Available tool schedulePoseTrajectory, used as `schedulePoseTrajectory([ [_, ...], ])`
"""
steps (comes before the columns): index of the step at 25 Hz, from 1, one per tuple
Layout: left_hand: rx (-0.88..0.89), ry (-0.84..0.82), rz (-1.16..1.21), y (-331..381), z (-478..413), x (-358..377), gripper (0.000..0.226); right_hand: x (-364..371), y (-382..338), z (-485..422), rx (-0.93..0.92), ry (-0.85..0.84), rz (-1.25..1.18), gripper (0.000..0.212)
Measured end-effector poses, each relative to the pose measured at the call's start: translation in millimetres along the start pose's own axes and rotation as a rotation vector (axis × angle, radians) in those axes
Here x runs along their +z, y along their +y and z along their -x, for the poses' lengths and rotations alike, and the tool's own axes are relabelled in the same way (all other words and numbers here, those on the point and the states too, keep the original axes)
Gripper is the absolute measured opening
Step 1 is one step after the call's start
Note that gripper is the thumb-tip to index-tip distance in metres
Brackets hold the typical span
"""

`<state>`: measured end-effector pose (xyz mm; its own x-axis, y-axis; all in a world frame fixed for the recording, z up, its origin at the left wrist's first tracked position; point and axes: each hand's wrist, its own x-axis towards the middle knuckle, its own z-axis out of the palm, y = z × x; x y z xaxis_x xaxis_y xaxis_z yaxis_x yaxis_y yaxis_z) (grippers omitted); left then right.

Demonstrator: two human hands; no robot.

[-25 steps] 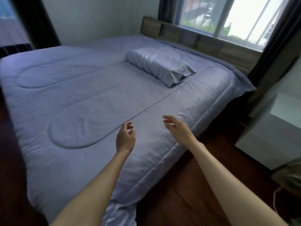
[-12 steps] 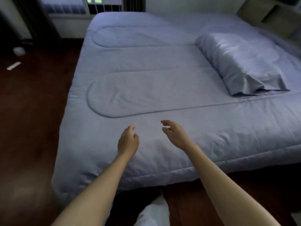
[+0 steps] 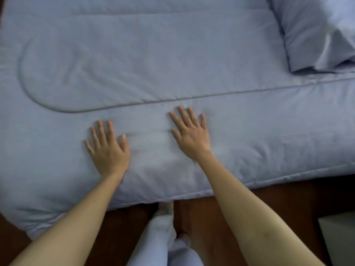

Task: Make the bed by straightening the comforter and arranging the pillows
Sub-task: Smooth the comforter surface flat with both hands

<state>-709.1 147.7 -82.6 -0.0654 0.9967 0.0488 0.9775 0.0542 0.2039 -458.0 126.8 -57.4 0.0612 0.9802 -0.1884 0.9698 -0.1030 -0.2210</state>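
Near the front edge of the comforter (image 3: pixel 153 64), the left hand (image 3: pixel 107 148) and right hand (image 3: pixel 190 137) lie flat, fingers (image 3: pixel 183 114) straight and spread, gripping nothing, probably to press wrinkles outward. The comforter lies spread wide, its edge overhanging the floor (image 3: pixel 278 198). One pillow (image 3: pixel 317 35), inside its case, rests on it at upper right.

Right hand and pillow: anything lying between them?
Head view: only bare comforter between the right hand and the pillow, crossed by its stitched seam.
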Motion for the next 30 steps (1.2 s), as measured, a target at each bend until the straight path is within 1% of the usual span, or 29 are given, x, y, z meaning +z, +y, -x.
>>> schedulePoseTrajectory([
  [2,-0.046,0.031,-0.014,3.7,-0.2,-1.7,0.062,-3.0,54.1,22.2,0.101,0.04,0.017,0.054],
  [4,-0.16,0.036,0.049,21.9,0.3,-5.8,0.062,-11.0,109.0,47.1,0.194,0.049,0.033,0.054],
  [5,-0.188,0.046,0.076,36.8,0.6,-6.4,0.061,-15.1,134.8,59.2,0.25,0.05,0.026,0.054],
  [6,-0.167,0.056,0.085,55.1,1.8,-5.3,0.059,-18.8,161.2,70.1,0.306,0.045,0.015,0.054],
  [9,0.06,0.056,0.123,139.1,15.0,8.4,0.053,-30.4,255.5,106.8,0.456,0.034,0.003,0.057],
  [12,0.284,0.048,0.214,238.2,51.8,22.2,0.05,-45.6,357.5,147.4,0.644,0.03,-0.018,0.06],
  [14,0.379,0.007,0.268,307.6,67.5,28.1,0.05,-63.7,419.1,165.0,0.848,0.073,-0.09,0.054],
  [15,0.417,-0.039,0.274,341.3,73.9,33.0,0.051,-74.8,442.1,167.9,1.0,0.099,-0.157,0.053],
  [16,0.44,-0.083,0.262,372.4,78.7,38.9,0.053,-85.7,456.6,162.9,1.143,0.129,-0.237,0.052],
  [17,0.435,-0.115,0.242,400.0,81.5,46.8,0.054,-94.0,462.3,152.3,1.2,0.188,-0.278,0.052],
  [18,0.399,-0.128,0.224,421.3,82.1,55.2,0.056,-99.5,457.5,137.1,1.144,0.273,-0.271,0.05],
  [19,0.341,-0.132,0.201,440.8,82.7,64.3,0.058,-103.3,449.5,118.2,0.974,0.338,-0.258,0.049],
  [20,0.274,-0.134,0.164,451.7,83.5,71.9,0.06,-106.4,433.0,95.0,0.731,0.327,-0.254,0.049],
  [21,0.228,-0.122,0.118,454.8,85.1,78.4,0.061,-106.5,411.7,72.6,0.513,0.232,-0.273,0.05],
  [23,0.224,-0.069,0.047,450.7,87.4,86.3,0.061,-100.0,379.2,43.9,0.128,-0.014,-0.26,0.05],
  [24,0.239,-0.056,0.03,447.8,87.2,87.5,0.061,-95.2,376.9,37.1,0.004,-0.069,-0.208,0.049],
  [25,0.251,-0.048,0.022,444.4,86.3,87.8,0.061,-93.7,386.0,32.8,-0.053,-0.069,-0.146,0.049],
  [26,0.252,-0.044,0.014,442.9,85.2,87.6,0.062,-94.8,406.5,29.8,-0.061,-0.035,-0.103,0.05],
  [27,0.242,-0.039,0.004,443.5,85.6,87.3,0.062,-97.1,433.5,29.9,-0.008,0.002,-0.09,0.051],
  [30,0.224,-0.032,-0.014,447.4,89.2,88.3,0.06,-111.1,533.2,47.9,0.276,0.101,-0.094,0.05],
])
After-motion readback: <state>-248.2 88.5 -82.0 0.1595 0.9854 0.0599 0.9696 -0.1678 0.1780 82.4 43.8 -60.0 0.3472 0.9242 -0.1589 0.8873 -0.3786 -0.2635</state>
